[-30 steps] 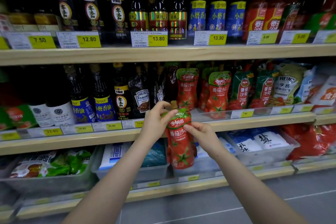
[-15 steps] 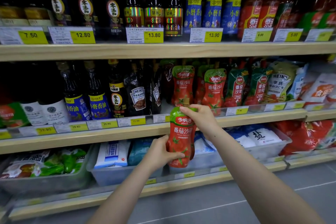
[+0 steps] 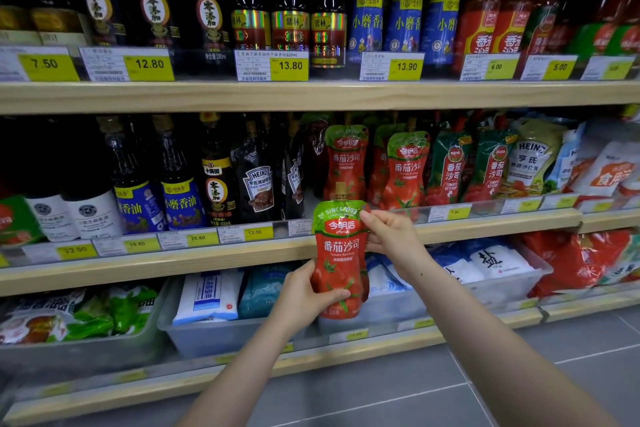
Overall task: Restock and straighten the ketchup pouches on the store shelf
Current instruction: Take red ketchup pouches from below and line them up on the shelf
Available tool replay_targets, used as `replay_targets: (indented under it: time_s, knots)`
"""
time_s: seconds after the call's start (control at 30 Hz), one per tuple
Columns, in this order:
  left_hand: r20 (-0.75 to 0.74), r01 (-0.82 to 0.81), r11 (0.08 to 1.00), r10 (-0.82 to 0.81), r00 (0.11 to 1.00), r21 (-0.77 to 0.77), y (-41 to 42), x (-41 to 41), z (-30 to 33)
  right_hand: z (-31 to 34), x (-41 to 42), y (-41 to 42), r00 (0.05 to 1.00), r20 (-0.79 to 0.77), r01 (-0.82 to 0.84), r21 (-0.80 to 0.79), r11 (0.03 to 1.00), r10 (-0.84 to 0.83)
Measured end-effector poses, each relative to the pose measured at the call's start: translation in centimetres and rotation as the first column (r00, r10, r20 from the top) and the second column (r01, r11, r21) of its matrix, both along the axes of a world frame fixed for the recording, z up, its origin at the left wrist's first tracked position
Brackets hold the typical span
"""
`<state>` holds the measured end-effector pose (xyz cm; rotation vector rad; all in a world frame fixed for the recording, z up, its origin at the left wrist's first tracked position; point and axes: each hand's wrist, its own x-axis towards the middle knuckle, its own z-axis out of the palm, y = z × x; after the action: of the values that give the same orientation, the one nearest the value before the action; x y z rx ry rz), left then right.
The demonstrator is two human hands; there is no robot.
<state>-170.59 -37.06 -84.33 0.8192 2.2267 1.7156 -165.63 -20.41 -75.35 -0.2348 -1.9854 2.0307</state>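
Observation:
A red ketchup pouch with a green top and a tan cap is upright in front of the middle shelf. My left hand grips its lower left side, thumb across the front. My right hand pinches its upper right edge. Behind it, on the middle shelf, stand two matching pouches, one directly behind and another to its right, with more rows half hidden behind them. A gap shows in the front row just left of them.
Dark-green ketchup pouches and Heinz packs fill the shelf to the right. Heinz pepper sauce pouches and oil bottles stand to the left. Bottles line the top shelf. Bins of salt bags sit below.
My left hand went from the pouch's top down to its lower side, while my right hand rose to the top edge. The pouch has stayed at about the same height.

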Motion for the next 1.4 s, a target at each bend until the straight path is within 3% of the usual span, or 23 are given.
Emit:
replay_targets:
  time_s: [0.17,0.3,0.43,0.6,0.7,0.83,0.97,1.03,1.1,1.17,1.3,1.4]
  knots:
    - [0.003,0.009,1.000,-0.009,1.000,0.010,0.2,0.0,-0.4,0.3,-0.1,0.3,0.998,0.050,-0.023,-0.039,0.999,0.025]
    - [-0.050,-0.085,0.996,0.085,0.995,0.003,0.8,-0.3,-0.1,0.0,0.2,-0.3,1.000,-0.006,-0.004,-0.116,0.993,0.003]
    - [-0.136,-0.162,0.986,0.158,0.978,-0.024,1.6,-0.4,-0.1,-2.0,0.5,-2.0,0.998,0.000,0.070,0.087,0.994,-0.071]
    - [-0.115,-0.009,0.996,-0.002,0.993,-0.088,1.1,-0.9,-0.2,-1.0,0.8,-0.7,0.996,-0.027,0.092,0.077,0.993,-0.090]
    - [-0.125,-0.027,0.998,0.020,0.992,-0.055,1.0,-1.1,-0.3,-0.8,0.9,-0.8,0.995,-0.076,0.077,0.070,0.995,-0.071]
    - [-0.190,-0.049,0.999,0.046,0.981,-0.011,1.9,-0.6,0.3,-2.4,1.4,-2.3,0.973,-0.006,0.218,0.366,0.905,-0.232]
    - [-0.322,-0.056,0.993,0.018,0.947,-0.109,1.7,-0.8,1.7,-2.6,1.2,-2.6,0.934,-0.057,0.345,0.396,0.851,-0.353]
    - [-0.516,-0.151,0.976,0.050,0.855,-0.155,0.6,-1.9,2.9,-1.0,0.7,-2.1,0.938,-0.110,0.346,0.385,0.856,-0.330]
    - [-0.779,-0.305,0.943,0.089,0.621,-0.135,-1.0,-3.8,3.7,1.1,-0.2,-1.4,0.928,-0.185,0.372,0.408,0.833,-0.324]
    - [-0.903,-0.439,0.888,0.073,0.424,-0.134,-3.0,-5.8,4.2,3.2,-1.4,-0.8,0.902,-0.264,0.429,0.464,0.775,-0.341]
    - [-0.937,-0.552,0.793,-0.066,0.343,-0.258,-5.2,-8.2,2.8,5.3,-4.1,-0.1,0.893,-0.320,0.446,0.543,0.711,-0.316]
    - [-0.955,-0.596,0.762,-0.097,0.281,-0.253,-5.3,-8.7,1.7,4.5,-5.7,0.3,0.900,-0.307,0.435,0.610,0.662,-0.309]
